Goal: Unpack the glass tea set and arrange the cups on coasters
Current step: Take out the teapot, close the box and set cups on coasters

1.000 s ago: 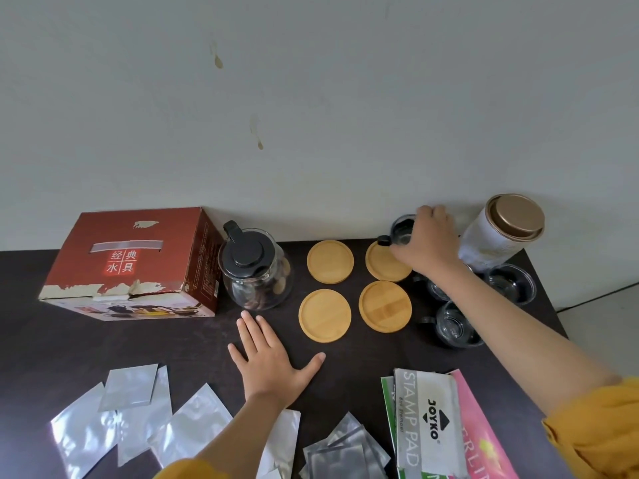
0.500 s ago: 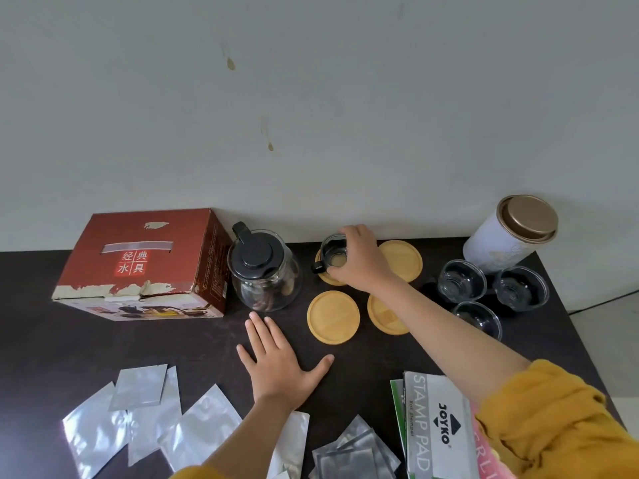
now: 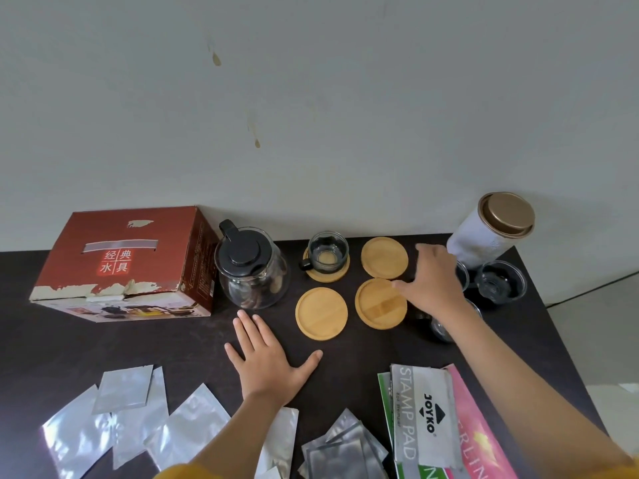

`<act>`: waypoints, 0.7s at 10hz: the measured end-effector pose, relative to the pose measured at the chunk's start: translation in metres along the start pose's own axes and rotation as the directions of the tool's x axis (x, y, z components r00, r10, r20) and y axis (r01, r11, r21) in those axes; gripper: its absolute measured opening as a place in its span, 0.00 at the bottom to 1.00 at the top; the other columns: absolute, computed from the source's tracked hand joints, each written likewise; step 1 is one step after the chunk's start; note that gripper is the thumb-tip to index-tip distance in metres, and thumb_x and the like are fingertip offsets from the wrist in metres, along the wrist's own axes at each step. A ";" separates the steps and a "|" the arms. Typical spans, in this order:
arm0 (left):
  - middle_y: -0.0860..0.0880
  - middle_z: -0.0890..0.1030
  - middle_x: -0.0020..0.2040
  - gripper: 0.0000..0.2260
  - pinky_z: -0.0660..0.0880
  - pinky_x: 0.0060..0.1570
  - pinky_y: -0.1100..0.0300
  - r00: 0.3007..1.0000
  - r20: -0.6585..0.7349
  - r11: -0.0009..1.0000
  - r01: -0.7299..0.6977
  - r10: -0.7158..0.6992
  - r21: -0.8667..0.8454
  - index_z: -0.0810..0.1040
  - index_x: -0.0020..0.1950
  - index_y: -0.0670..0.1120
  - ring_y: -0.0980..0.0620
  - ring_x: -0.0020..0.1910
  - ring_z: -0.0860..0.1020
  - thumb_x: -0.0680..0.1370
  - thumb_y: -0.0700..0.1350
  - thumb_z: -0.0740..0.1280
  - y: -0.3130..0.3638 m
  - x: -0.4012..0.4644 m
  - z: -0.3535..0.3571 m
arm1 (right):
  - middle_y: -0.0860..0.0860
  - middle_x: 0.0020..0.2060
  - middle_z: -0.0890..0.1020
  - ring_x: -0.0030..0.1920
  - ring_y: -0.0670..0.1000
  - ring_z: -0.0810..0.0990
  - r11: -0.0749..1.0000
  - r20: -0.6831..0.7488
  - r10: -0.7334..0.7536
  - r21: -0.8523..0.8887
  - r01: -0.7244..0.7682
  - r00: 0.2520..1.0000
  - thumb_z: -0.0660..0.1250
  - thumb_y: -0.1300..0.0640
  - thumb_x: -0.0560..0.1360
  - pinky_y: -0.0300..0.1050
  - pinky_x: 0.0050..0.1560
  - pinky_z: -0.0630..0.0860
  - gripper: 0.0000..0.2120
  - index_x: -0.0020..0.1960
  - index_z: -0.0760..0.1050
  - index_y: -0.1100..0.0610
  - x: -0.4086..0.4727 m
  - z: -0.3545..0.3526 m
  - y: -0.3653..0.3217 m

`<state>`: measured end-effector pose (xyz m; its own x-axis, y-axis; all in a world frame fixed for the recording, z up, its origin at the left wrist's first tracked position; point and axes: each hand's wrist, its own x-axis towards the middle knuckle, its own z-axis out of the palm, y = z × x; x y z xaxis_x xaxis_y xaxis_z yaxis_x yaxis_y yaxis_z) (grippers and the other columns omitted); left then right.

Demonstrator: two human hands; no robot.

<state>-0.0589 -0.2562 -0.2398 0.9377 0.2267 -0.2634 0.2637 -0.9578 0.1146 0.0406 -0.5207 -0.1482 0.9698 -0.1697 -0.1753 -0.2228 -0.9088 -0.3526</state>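
Note:
Four round wooden coasters lie in a square on the dark table [image 3: 345, 361]. One glass cup [image 3: 327, 252] with a black handle stands on the far-left coaster [image 3: 328, 274]. The far-right coaster [image 3: 384, 257], near-left coaster [image 3: 321, 313] and near-right coaster [image 3: 380, 303] are bare. More glass cups [image 3: 500, 282] sit to the right, partly hidden by my right hand [image 3: 432, 281], which hovers with relaxed fingers over them and holds nothing. My left hand [image 3: 266, 357] rests flat on the table. A glass teapot [image 3: 250, 269] with a black lid stands left of the coasters.
The red cardboard box [image 3: 128, 264] stands at far left by the wall. A white canister with a bronze lid [image 3: 492, 229] stands at far right. Silver foil packets [image 3: 128, 420] and stamp pad packs [image 3: 425, 420] lie along the near edge.
My right hand set the cup on the far-left coaster, let go of it, and moved right toward the other cups. The left hand stayed flat.

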 end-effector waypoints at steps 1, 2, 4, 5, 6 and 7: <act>0.37 0.45 0.77 0.60 0.52 0.70 0.35 1.000 -0.003 1.000 0.000 0.000 -0.007 0.47 0.76 0.36 0.39 0.76 0.42 0.61 0.82 0.45 0.000 0.000 0.001 | 0.62 0.67 0.66 0.68 0.62 0.62 0.991 0.062 0.082 -0.113 -0.075 0.995 0.74 0.47 0.69 0.54 0.67 0.63 0.40 0.72 0.60 0.63 0.001 -0.012 0.019; 0.37 0.45 0.77 0.60 0.52 0.70 0.35 1.000 0.001 1.000 0.002 -0.002 -0.004 0.46 0.76 0.36 0.39 0.76 0.42 0.61 0.82 0.45 0.000 0.000 0.001 | 0.63 0.65 0.67 0.67 0.63 0.63 0.983 0.083 0.128 -0.140 -0.116 0.988 0.74 0.46 0.69 0.54 0.66 0.63 0.38 0.70 0.62 0.63 0.005 -0.015 0.028; 0.37 0.46 0.77 0.61 0.53 0.70 0.35 1.000 -0.002 1.000 0.004 -0.004 -0.001 0.48 0.76 0.36 0.39 0.77 0.43 0.61 0.82 0.44 0.001 0.001 0.002 | 0.63 0.62 0.69 0.64 0.64 0.66 0.975 0.062 0.186 -0.136 -0.176 0.981 0.75 0.51 0.68 0.54 0.60 0.68 0.32 0.64 0.65 0.63 0.008 -0.016 0.033; 0.36 0.47 0.77 0.61 0.53 0.69 0.35 1.000 -0.008 1.000 -0.001 0.001 -0.011 0.49 0.76 0.36 0.39 0.77 0.44 0.61 0.82 0.44 0.000 0.001 0.002 | 0.62 0.62 0.68 0.65 0.64 0.66 0.983 0.039 0.174 -0.059 -0.172 0.984 0.76 0.54 0.67 0.54 0.55 0.71 0.34 0.65 0.64 0.63 0.009 -0.017 0.029; 0.37 0.46 0.77 0.61 0.52 0.70 0.35 1.000 -0.001 1.000 -0.001 0.001 0.001 0.48 0.76 0.36 0.39 0.76 0.43 0.60 0.82 0.44 -0.001 0.001 0.002 | 0.60 0.62 0.69 0.63 0.63 0.69 0.996 -0.011 0.089 0.015 -0.089 0.996 0.77 0.54 0.65 0.53 0.53 0.73 0.36 0.67 0.65 0.62 0.014 -0.016 0.019; 0.37 0.47 0.77 0.61 0.53 0.69 0.35 1.000 -0.009 1.000 0.000 0.000 0.000 0.48 0.76 0.36 0.39 0.77 0.43 0.61 0.82 0.44 -0.001 0.000 0.002 | 0.59 0.61 0.71 0.61 0.61 0.70 0.997 -0.027 0.012 0.077 -0.010 1.000 0.77 0.54 0.65 0.50 0.55 0.71 0.34 0.66 0.67 0.61 0.020 -0.013 0.003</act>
<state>-0.0593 -0.2558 -0.2422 0.9396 0.2283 -0.2551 0.2639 -0.9577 0.1149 0.0611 -0.5319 -0.1404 0.9693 -0.1907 -0.1549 -0.2394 -0.8752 -0.4204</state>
